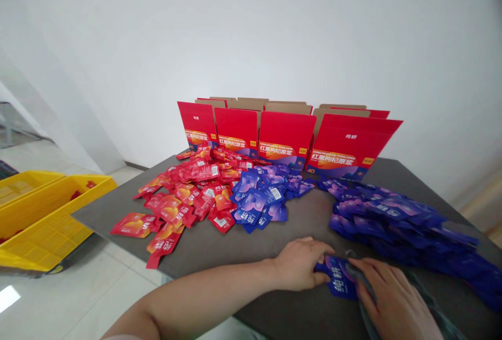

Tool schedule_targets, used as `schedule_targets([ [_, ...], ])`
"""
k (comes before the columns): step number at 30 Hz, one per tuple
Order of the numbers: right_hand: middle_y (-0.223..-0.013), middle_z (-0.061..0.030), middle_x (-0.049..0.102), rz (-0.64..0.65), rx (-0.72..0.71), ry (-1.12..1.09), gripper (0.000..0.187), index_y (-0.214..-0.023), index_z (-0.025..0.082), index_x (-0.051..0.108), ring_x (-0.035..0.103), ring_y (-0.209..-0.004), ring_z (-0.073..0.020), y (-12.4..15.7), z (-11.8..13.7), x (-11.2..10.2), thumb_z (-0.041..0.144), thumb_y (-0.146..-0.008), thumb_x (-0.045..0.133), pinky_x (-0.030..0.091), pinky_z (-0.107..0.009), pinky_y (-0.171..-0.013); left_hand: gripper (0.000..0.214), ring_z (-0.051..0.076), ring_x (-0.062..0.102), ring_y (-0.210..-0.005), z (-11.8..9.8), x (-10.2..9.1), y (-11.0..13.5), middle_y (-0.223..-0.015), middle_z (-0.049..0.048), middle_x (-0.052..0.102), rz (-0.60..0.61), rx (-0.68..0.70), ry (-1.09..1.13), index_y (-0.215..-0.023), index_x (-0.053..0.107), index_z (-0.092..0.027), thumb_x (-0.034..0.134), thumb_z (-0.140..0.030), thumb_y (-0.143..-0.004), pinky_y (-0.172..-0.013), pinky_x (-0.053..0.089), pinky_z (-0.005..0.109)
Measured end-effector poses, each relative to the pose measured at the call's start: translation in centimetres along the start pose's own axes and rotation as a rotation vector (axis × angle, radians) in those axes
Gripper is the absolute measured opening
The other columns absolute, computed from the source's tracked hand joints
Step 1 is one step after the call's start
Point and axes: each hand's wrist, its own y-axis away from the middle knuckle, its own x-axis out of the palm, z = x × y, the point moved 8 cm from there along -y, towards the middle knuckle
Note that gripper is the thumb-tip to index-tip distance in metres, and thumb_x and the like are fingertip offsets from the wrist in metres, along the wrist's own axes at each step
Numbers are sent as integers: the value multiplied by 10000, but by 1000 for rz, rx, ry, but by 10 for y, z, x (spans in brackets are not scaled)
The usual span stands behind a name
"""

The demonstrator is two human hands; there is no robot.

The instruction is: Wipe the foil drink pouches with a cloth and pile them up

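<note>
Near the table's front edge, my left hand (301, 264) pinches one end of a blue sachet (339, 279) with white characters. My right hand (394, 298) is closed on a grey-green cloth (365, 289), which presses against the sachet's right side. To the right lies a long heap of blue sachets (392, 214). A smaller pile of blue sachets (259, 199) sits mid-table, touching a spread of red sachets (196, 178) on the left. The cloth's lower part trails under my right wrist.
A row of red cartons (237, 131) with raised flaps stands at the back of the dark grey table (243, 253). Behind it rises a white wall (251, 31). Yellow bins (50, 240) with some red items stand on the floor at left.
</note>
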Motion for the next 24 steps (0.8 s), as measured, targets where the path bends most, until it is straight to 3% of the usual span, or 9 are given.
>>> schedule_targets([
  [3, -1140, -41, 649, 13, -69, -30, 315, -1118, 282, 641, 582, -1037, -221, -9, 26, 2, 275, -852, 473, 470, -379, -819, 532, 206, 577, -992, 0, 0, -1, -1033, 22, 644, -9, 3, 2, -1260, 464, -219, 684, -369, -800, -851, 436, 307],
  [6, -1134, -39, 648, 33, -43, -2, 314, -1100, 294, 656, 582, -1034, -228, -10, 25, 7, 262, -851, 468, 477, -380, -792, 529, 203, 574, -998, 0, 1, -1, -1044, 19, 641, 9, 1, -1, -1257, 453, -227, 683, -375, -805, -854, 429, 308],
  [14, -1081, -81, 658, 91, 137, 87, 376, -1132, 247, 660, 609, -949, -255, 13, -52, 17, 343, -887, 391, 493, -414, -740, 560, 216, 586, -999, 3, 2, -4, -1039, 29, 647, 36, -17, 18, -1268, 463, -220, 700, -392, -790, -875, 424, 328],
  [17, -1093, -92, 654, 76, 141, 126, 391, -1157, 218, 641, 608, -946, -264, 24, -68, 18, 358, -891, 391, 489, -418, -737, 530, 217, 592, -998, 3, 4, -5, -1038, 30, 653, 40, 0, 6, -1262, 486, -225, 680, -411, -805, -874, 427, 327],
  [20, -1107, -79, 655, -5, 13, 100, 389, -1190, 224, 618, 614, -950, -242, 28, -51, 12, 369, -874, 445, 484, -399, -778, 454, 205, 598, -997, 3, 5, -5, -1036, 22, 656, 24, 19, -22, -1242, 510, -236, 634, -407, -841, -883, 425, 323],
  [24, -1066, -4, 681, -127, -257, 38, 333, -1134, 318, 644, 631, -911, -174, 29, 3, -7, 304, -828, 513, 482, -321, -757, 425, 198, 600, -1007, 2, 6, -5, -1036, 16, 662, 17, 34, -54, -1240, 515, -242, 605, -415, -862, -888, 425, 318],
])
